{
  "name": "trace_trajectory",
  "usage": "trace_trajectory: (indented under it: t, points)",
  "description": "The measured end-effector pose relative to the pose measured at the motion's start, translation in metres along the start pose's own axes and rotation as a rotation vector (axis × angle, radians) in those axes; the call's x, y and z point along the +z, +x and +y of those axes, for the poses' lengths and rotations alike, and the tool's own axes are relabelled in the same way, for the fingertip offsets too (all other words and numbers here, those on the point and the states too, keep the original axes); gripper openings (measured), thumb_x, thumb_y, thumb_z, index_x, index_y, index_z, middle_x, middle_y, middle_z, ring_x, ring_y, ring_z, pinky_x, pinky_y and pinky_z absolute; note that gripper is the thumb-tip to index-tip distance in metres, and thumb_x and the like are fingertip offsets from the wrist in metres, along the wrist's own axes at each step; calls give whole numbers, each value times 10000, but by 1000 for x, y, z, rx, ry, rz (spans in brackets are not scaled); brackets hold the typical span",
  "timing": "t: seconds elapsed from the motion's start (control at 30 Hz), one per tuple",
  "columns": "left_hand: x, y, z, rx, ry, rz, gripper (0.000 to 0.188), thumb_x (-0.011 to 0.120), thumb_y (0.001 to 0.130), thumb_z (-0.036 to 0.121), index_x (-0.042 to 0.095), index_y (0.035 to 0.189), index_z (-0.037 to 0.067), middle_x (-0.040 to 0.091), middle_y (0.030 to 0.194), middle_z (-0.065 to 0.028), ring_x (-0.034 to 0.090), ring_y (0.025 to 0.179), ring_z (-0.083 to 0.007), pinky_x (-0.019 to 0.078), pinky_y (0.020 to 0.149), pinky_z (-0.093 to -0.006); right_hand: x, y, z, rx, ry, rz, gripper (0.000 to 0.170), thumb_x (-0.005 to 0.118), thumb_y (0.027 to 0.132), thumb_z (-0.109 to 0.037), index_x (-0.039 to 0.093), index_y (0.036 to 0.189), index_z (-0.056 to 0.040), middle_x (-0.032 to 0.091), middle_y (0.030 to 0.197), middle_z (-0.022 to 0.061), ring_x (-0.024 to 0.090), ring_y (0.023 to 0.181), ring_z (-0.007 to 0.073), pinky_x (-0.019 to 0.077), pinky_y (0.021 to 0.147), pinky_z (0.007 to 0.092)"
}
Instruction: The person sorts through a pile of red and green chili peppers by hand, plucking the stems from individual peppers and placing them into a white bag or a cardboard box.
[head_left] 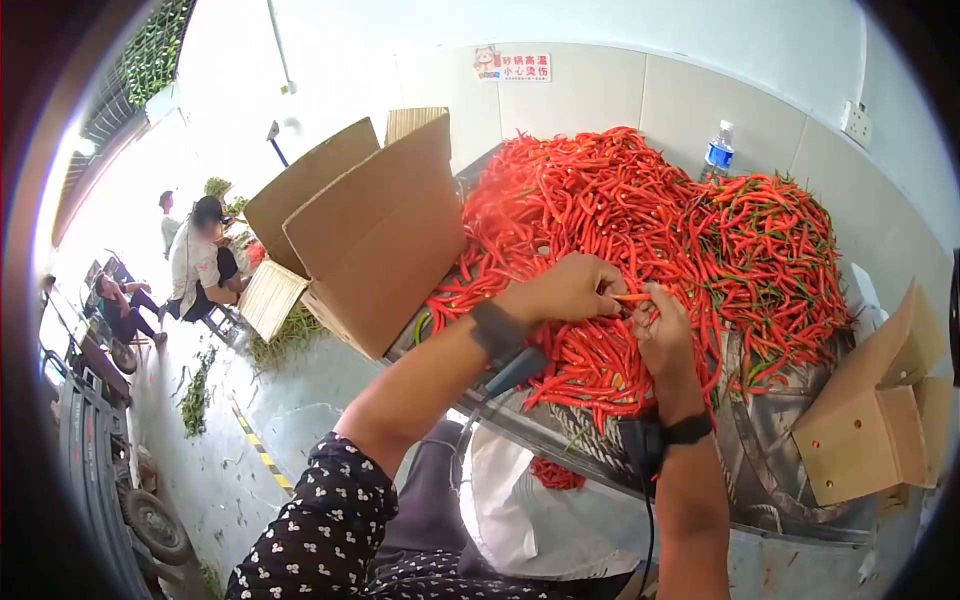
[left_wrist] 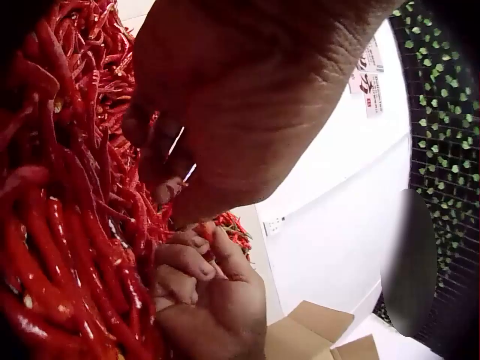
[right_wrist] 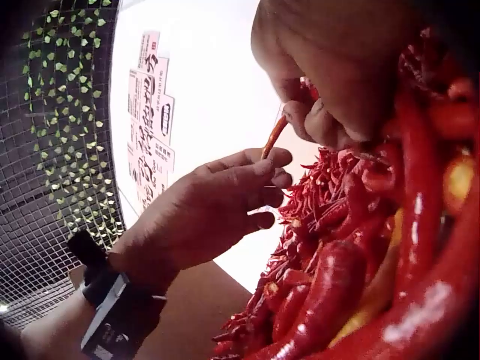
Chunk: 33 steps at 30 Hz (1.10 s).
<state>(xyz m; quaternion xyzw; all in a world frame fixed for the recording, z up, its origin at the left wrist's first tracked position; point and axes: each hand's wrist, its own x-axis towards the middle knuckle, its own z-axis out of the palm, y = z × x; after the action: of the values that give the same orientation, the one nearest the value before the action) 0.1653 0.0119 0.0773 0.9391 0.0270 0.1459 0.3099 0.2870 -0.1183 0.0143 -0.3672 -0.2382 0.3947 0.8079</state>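
Note:
An orange-red chilli pepper (head_left: 632,297) is stretched between the two hands, over a big heap of red chillies (head_left: 590,210). My left hand (head_left: 570,287) pinches one end between thumb and fingers; the right wrist view shows that pinch on the slim pepper (right_wrist: 275,137) from the side. At the opposite end, my right hand (head_left: 664,330) grips with thumb and forefinger, its other fingers curled in. Seen from the left wrist, the right hand (left_wrist: 214,289) sits just below the left hand (left_wrist: 240,97), close beside the heaped chillies (left_wrist: 67,225).
A tall open cardboard box (head_left: 375,230) stands left of the heap, a smaller open carton (head_left: 865,440) to the right. Chillies with green stems (head_left: 775,260) form a second pile near a water bottle (head_left: 718,152). A white sack (head_left: 540,510) hangs below the table edge. Seated people (head_left: 205,260) are farther left.

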Motion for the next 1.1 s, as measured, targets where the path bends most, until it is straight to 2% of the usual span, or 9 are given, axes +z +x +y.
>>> trace_trajectory:
  t: [0.07,0.17,0.33,0.67,0.77,0.87,0.97,1.03,1.1]
  points:
    - [8,9,-17,5,-10,7,152,646,744,162,631,844,48,617,747,-77,583,691,-172,457,629,-317,-6,4,1,-18,197,138,164,480,901,-220,493,833,-72,456,690,14,454,562,108,317,412,204]
    - [19,22,-43,27,115,58,188,626,759,210,631,876,62,628,823,-104,602,769,-238,467,666,-362,-16,9,3,7,310,69,195,439,915,-250,473,793,-101,487,701,22,472,604,147,385,482,262]
    - [31,36,-35,-193,488,-42,293,629,717,342,659,857,86,636,834,-129,601,799,-319,468,698,-416,-4,6,1,52,297,158,196,439,915,-243,468,789,-96,486,687,26,479,625,175,421,580,316]
    - [24,34,-45,-253,387,-127,244,598,706,284,664,810,73,636,791,-150,611,773,-314,471,680,-415,-10,4,3,51,246,33,143,463,906,-205,482,858,-72,467,694,35,470,640,181,426,650,364]
    - [28,32,-55,-151,363,-78,232,580,706,258,665,822,76,640,779,-148,612,741,-318,473,678,-410,-13,8,6,50,234,29,143,455,908,-200,484,858,-70,460,680,30,462,618,172,418,631,358]
    - [23,30,-47,-92,363,-128,226,592,726,259,649,784,48,629,715,-140,620,670,-271,481,619,-380,-15,8,5,63,256,-26,140,454,908,-193,491,855,-69,455,676,25,455,608,163,409,616,349]
    - [6,17,-26,-265,202,-172,214,617,753,253,622,752,38,614,673,-100,601,599,-189,475,551,-329,-14,8,5,69,264,-52,106,476,898,-164,500,853,-72,448,663,11,444,588,149,395,583,325]
    - [2,16,-34,-245,2,115,222,651,764,257,589,733,47,590,649,-57,563,563,-135,449,502,-297,-4,3,1,63,228,-26,92,491,893,-155,503,849,-75,441,653,0,433,566,135,381,560,301]
    - [-2,19,-30,-276,-98,117,212,658,760,248,583,739,50,592,653,-48,561,566,-133,447,507,-295,-1,1,0,61,190,-2,79,506,887,-146,507,845,-79,435,643,-10,421,545,121,368,537,277]
